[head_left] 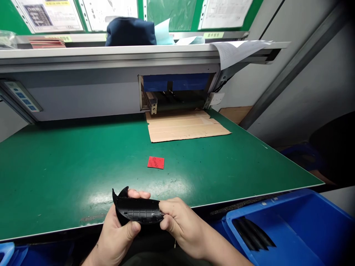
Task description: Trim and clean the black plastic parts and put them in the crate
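Note:
A curved black plastic part (138,210), ribbed along its lower side and with a pointed hooked end at the left, is held just in front of the bench's near edge. My left hand (118,231) grips its left half, thumb on the near side and fingertips showing behind it. At the right end, my right hand (183,225) pinches the part between thumb and bent index finger; whether something small is also in that pinch is hidden. Beyond the part, a small red card (155,162) with dark handwriting lies on the green bench top (91,159).
A cardboard sheet (185,127) lies before an opening with a conveyor belt (180,101). At right, a blue bin (302,225) holds several black curved pieces (252,234). Another blue bin (7,251) is at lower left. Above runs a shelf (83,51) with a dark blue bag (130,32).

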`<state>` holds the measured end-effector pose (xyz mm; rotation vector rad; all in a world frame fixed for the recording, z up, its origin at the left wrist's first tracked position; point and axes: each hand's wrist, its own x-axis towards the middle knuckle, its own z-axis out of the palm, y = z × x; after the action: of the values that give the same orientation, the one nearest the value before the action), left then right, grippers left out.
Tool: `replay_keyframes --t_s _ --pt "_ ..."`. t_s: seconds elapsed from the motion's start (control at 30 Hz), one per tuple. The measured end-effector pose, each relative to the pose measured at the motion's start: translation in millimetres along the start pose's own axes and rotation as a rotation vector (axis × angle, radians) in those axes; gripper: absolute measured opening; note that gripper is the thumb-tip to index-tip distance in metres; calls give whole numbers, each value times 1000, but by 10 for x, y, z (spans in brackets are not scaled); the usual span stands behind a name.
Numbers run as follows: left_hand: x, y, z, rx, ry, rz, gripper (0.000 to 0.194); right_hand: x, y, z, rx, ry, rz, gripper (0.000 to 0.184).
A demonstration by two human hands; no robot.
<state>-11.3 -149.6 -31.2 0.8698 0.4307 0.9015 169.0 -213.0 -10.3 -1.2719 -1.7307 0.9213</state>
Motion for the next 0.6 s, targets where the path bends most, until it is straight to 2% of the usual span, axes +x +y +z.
replay_keyframes --t_s 0.07,0.17,0.3,0.37,0.5,0.6 --pt "3 6 22 -15 18 -10 41 -3 -14 -20 25 49 15 65" --pt "8 15 69 -47 88 -17 42 0 -33 3 -64 230 -9 68" --pt "20 13 40 8 27 -9 41 -3 -29 36 -229 339 -56 71" --pt "28 9 -10 60 -5 1 41 -8 -17 25 -293 350 -64 73" --pt "49 25 -81 127 -43 -17 41 -24 -2 -14 -365 290 -61 77" --pt "67 55 -75 141 -78 -30 40 -39 -26 -24 -261 264 -35 72"
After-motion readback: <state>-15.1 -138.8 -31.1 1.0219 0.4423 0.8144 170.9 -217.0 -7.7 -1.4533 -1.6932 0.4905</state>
